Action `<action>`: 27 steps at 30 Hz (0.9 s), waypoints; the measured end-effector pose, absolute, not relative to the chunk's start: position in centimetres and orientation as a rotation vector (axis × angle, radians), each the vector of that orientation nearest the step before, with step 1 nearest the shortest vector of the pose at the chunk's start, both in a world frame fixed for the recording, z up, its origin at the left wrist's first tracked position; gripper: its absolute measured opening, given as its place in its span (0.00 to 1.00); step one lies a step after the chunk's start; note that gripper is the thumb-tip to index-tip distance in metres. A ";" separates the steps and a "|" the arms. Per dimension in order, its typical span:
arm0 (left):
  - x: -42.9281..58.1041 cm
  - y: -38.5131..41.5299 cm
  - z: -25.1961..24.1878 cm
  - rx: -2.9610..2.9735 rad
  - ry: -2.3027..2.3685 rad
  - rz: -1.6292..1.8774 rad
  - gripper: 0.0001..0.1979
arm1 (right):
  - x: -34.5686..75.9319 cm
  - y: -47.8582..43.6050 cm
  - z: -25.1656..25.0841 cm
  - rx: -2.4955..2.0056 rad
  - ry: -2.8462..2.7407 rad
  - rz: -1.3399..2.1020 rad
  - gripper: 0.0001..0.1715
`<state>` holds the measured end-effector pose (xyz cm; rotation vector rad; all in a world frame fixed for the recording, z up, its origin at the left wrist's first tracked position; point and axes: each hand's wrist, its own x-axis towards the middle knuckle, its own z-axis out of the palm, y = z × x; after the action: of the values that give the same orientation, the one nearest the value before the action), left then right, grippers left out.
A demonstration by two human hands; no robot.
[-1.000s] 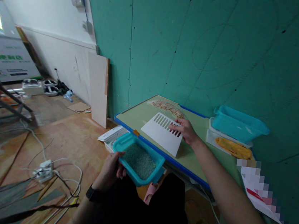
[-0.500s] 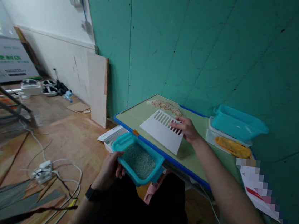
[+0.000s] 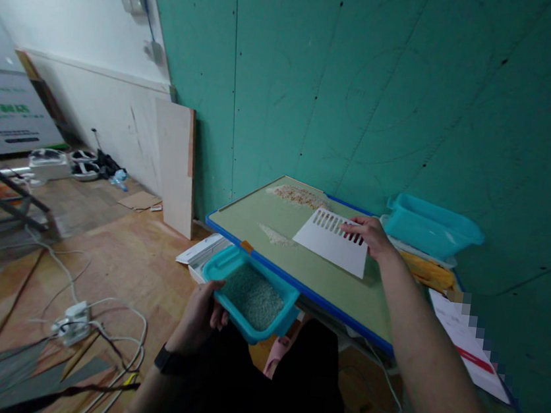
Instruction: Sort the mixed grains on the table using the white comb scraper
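Note:
My left hand (image 3: 207,308) grips the near-left rim of a turquoise plastic bin (image 3: 282,323), thumb over the edge. Pale small grains (image 3: 252,297) fill its bottom. The bin is held just under the front edge of a table (image 3: 235,212) with a blue rim. Over the tabletop, my right hand (image 3: 372,234) pinches a white slotted sheet (image 3: 333,249) by its row of slots. Left of the sheet lies a small heap of whitish grains (image 3: 277,236). Farther back is a larger heap of mixed white and orange-brown grains (image 3: 301,196).
A second turquoise bin (image 3: 432,228) stands at the table's right rear, beside a yellow cloth-like item (image 3: 425,270) and a printed paper (image 3: 468,348). A green wall (image 3: 291,69) backs the table. A power strip (image 3: 73,323) and loose cables lie on the floor at left.
My right hand has moved the slotted sheet to the right, and the small whitish heap now shows on the tabletop. My left hand still holds the bin in about the same place.

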<state>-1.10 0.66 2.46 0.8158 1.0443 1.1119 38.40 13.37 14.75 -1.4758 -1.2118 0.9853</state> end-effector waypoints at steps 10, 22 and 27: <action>-1.0 0.7 2.5 0.790 1.054 1.117 0.32 | 35.5 13.1 14.4 -1.423 -1.266 1.048 0.27; -1.1 0.6 2.3 0.813 1.037 1.095 0.36 | 32.0 13.2 13.5 -1.345 -1.313 1.072 0.32; -1.1 0.5 2.1 0.803 1.040 1.097 0.35 | 31.8 13.2 13.6 -1.353 -1.358 1.063 0.31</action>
<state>-1.08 0.49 2.09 0.8028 1.0404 1.0973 31.83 13.18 13.61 -1.3526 -1.3580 1.0633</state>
